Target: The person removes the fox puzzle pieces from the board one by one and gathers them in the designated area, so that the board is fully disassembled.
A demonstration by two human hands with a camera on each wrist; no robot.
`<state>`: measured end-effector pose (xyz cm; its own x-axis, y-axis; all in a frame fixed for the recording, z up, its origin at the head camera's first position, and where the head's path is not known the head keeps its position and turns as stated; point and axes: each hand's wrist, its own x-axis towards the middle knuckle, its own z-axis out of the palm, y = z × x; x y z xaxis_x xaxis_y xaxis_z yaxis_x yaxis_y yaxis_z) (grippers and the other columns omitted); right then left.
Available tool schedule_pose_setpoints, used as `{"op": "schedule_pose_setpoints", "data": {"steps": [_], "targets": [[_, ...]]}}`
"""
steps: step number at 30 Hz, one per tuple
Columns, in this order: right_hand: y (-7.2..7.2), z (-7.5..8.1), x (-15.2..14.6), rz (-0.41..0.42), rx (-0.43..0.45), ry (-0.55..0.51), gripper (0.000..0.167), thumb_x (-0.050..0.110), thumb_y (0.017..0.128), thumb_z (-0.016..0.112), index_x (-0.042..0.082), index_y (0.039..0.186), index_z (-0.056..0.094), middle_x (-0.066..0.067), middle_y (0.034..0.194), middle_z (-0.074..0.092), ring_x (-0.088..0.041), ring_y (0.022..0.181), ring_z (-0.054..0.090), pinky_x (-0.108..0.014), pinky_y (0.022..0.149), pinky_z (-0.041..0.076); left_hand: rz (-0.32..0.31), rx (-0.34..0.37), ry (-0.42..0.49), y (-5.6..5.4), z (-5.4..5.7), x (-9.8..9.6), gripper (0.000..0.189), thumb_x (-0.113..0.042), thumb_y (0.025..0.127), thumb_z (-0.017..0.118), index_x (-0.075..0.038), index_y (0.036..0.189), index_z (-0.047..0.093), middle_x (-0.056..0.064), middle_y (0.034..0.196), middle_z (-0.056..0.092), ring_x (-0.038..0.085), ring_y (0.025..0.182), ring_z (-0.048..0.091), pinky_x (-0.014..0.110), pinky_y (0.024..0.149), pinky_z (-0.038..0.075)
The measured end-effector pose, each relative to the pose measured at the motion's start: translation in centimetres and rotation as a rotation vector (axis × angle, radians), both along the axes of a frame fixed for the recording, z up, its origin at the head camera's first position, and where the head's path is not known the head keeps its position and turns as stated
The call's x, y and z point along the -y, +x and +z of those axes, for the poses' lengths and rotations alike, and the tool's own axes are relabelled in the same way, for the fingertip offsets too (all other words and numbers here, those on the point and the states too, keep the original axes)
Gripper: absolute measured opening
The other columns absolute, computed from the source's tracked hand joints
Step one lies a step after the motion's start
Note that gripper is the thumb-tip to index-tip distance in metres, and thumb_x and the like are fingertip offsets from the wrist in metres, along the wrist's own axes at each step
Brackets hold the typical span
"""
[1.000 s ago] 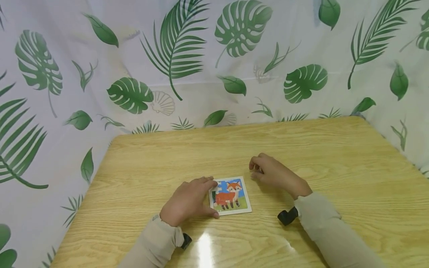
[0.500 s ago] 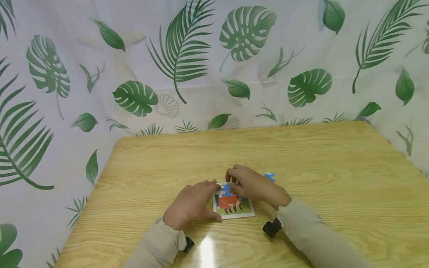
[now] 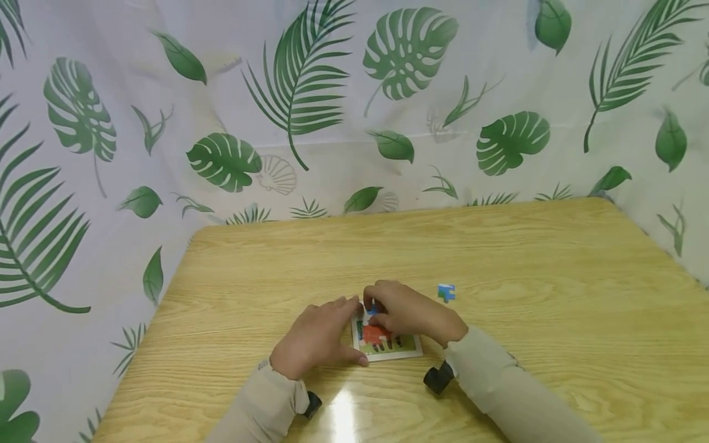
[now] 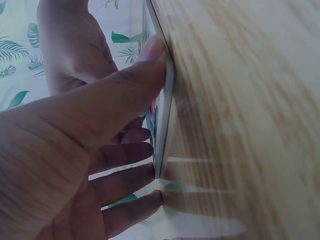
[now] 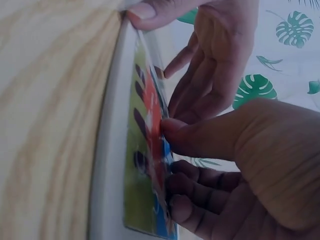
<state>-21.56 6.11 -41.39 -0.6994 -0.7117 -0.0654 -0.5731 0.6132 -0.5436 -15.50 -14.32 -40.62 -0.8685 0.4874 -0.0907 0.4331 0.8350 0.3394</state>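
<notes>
A small square jigsaw puzzle [image 3: 396,355] with a pale frame and a fox picture lies flat on the table. My left hand [image 3: 314,338] holds its left side, thumb at the near edge and fingers at the far edge. My right hand [image 3: 412,312] is over the upper part of the picture with fingers curled, hiding the fox's head. In the right wrist view, a blue jigsaw piece [image 5: 166,148] shows between the right thumb and fingers, close against the picture. A loose jigsaw piece [image 3: 446,292], blue with white and green, lies right of the puzzle.
The wood-grain table [image 3: 266,264] reaches back to a white leaf-print curtain [image 3: 332,92] behind it and at the left. A black wrist device [image 3: 439,378] sits at the right cuff, another black device [image 3: 312,405] at the left cuff.
My right hand has moved left from beside the puzzle to over its upper part. The loose piece at the right has come into sight. My left hand keeps its hold.
</notes>
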Motion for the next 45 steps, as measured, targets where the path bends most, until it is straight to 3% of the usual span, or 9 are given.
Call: {"op": "schedule_pose_setpoints", "data": {"steps": [8,18,24,28,34,39,45], "targets": [[0.6,-0.2,0.5,-0.020,-0.003,0.001,0.014,0.008,0.099,0.070,0.009,0.109,0.061,-0.006,0.102,0.045,-0.019,0.078,0.051,-0.031,0.067,0.048,0.016,-0.002,-0.016,0.2,-0.1,0.7,0.083,-0.057,0.076,0.088,-0.015,0.142,0.059,0.008,0.155,0.051,0.028,0.138,0.052,0.058,0.104,0.045],[0.5,-0.1,0.4,-0.042,-0.001,-0.040,0.014,0.007,0.099,0.069,0.009,0.105,0.057,-0.005,0.099,0.049,-0.018,0.078,0.050,-0.031,0.067,0.046,-0.011,-0.010,0.020,0.7,-0.1,1.0,0.075,-0.055,0.081,0.084,-0.014,0.141,0.064,0.010,0.158,0.047,0.028,0.143,0.047,0.061,0.105,0.044],[-0.1,-0.2,-0.3,-0.042,-0.015,-0.078,0.016,0.010,0.099,0.068,0.002,0.112,0.065,-0.005,0.102,0.055,-0.016,0.083,0.052,-0.031,0.074,0.050,-0.009,-0.008,0.015,0.5,0.1,0.8,0.077,-0.055,0.081,0.084,-0.012,0.142,0.063,0.010,0.159,0.045,0.028,0.145,0.045,0.062,0.107,0.041],[-0.3,-0.2,-0.7,-0.011,-0.039,-0.118,0.011,0.010,0.099,0.069,0.002,0.106,0.072,-0.004,0.096,0.055,-0.014,0.079,0.051,-0.027,0.069,0.049,-0.008,-0.004,0.009,0.5,0.1,0.7,0.077,-0.054,0.081,0.085,-0.012,0.141,0.064,0.011,0.159,0.045,0.029,0.145,0.045,0.063,0.107,0.041],[0.0,-0.4,-1.1,-0.009,-0.044,-0.164,0.015,0.012,0.100,0.069,0.005,0.113,0.075,-0.003,0.101,0.061,-0.010,0.079,0.054,-0.025,0.071,0.051,-0.006,0.014,-0.007,0.3,0.0,0.6,0.077,-0.056,0.082,0.083,-0.014,0.142,0.063,0.010,0.160,0.044,0.028,0.145,0.044,0.062,0.108,0.042],[0.2,0.1,-1.5,-0.041,-0.095,-0.239,0.017,0.016,0.101,0.068,0.009,0.115,0.075,-0.002,0.110,0.066,-0.012,0.080,0.054,-0.029,0.072,0.051,-0.002,0.012,-0.014,0.4,0.0,0.5,0.077,-0.056,0.081,0.084,-0.014,0.142,0.063,0.011,0.159,0.045,0.029,0.145,0.045,0.063,0.107,0.042],[-0.2,0.4,-3.7,-0.093,-0.221,-0.332,0.015,0.015,0.100,0.071,0.005,0.110,0.076,-0.001,0.105,0.068,-0.018,0.089,0.061,-0.040,0.078,0.055,-0.004,0.005,-0.003,0.5,0.0,0.3,0.078,-0.054,0.079,0.086,-0.012,0.141,0.064,0.012,0.158,0.046,0.032,0.144,0.045,0.064,0.107,0.041]]}}
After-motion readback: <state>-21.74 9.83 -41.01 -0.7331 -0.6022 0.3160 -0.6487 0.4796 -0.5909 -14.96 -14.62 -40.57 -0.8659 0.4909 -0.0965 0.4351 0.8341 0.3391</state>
